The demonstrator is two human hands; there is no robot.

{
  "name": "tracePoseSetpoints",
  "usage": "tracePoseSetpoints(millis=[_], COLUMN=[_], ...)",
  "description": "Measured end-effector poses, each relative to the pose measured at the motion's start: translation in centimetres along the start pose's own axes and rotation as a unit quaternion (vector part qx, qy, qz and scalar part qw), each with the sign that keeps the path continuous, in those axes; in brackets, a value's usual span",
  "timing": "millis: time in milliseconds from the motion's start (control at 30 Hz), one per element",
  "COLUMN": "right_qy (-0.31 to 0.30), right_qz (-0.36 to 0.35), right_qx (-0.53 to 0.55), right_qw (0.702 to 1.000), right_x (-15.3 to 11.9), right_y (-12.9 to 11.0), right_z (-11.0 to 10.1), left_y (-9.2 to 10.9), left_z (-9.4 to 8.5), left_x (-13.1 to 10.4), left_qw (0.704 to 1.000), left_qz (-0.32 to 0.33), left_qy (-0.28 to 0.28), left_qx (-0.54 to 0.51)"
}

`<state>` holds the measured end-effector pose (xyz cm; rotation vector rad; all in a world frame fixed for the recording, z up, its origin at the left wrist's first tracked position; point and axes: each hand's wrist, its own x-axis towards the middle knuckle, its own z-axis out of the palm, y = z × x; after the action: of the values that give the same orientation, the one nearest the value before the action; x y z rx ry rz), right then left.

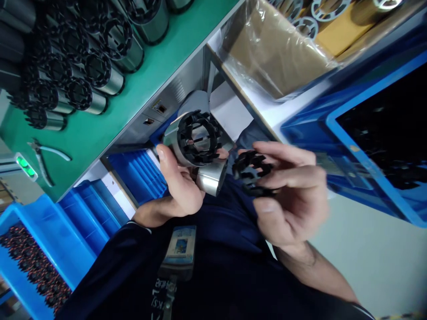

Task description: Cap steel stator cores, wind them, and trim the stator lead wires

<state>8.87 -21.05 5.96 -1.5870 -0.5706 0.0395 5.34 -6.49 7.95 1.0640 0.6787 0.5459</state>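
Observation:
My left hand is wrapped round a metal cylinder with a black toothed ring on its end facing up and right. A second, smaller-looking metal cylinder, without a visible black ring, is held just below it in the same hand. To the right, my right hand pinches a loose black toothed ring between thumb and fingers. A small gap separates this ring from the cylinders. The fingers behind the left cylinder are mostly hidden.
On the green table, upper left, stand several cylinders with black rings and pliers. A blue crate of black parts is at right, a plastic-lined box above. A blue bin holds small parts at lower left.

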Motion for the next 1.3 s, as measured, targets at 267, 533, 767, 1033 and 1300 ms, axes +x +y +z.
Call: tracePoseSetpoints(millis=[267, 533, 767, 1033, 1300], right_qy=[0.038, -0.024, -0.069, -0.025, -0.036], right_qz=[-0.034, -0.017, -0.030, -0.023, -0.049], right_qx=[0.057, 0.035, 0.008, 0.002, 0.003], right_qw=[0.997, 0.999, 0.997, 0.999, 0.998], right_x=[-0.5, 0.8, 1.5, 0.7, 0.9], right_y=[1.6, 0.3, -0.1, -0.2, 0.5], right_z=[2.2, 2.0, 1.7, 2.1, 1.5], left_y=[0.8, 1.2, 1.6, 1.3, 1.9], left_z=[-0.1, -0.1, -0.1, -0.3, 0.0], left_x=[1.4, 2.2, 2.5, 2.5, 2.3], left_qw=[0.995, 0.999, 0.997, 0.996, 0.994], left_qz=[-0.044, 0.017, 0.075, 0.079, 0.070], left_qy=[-0.024, 0.007, 0.012, 0.031, 0.058], left_qx=[0.090, -0.039, -0.024, 0.005, 0.062])
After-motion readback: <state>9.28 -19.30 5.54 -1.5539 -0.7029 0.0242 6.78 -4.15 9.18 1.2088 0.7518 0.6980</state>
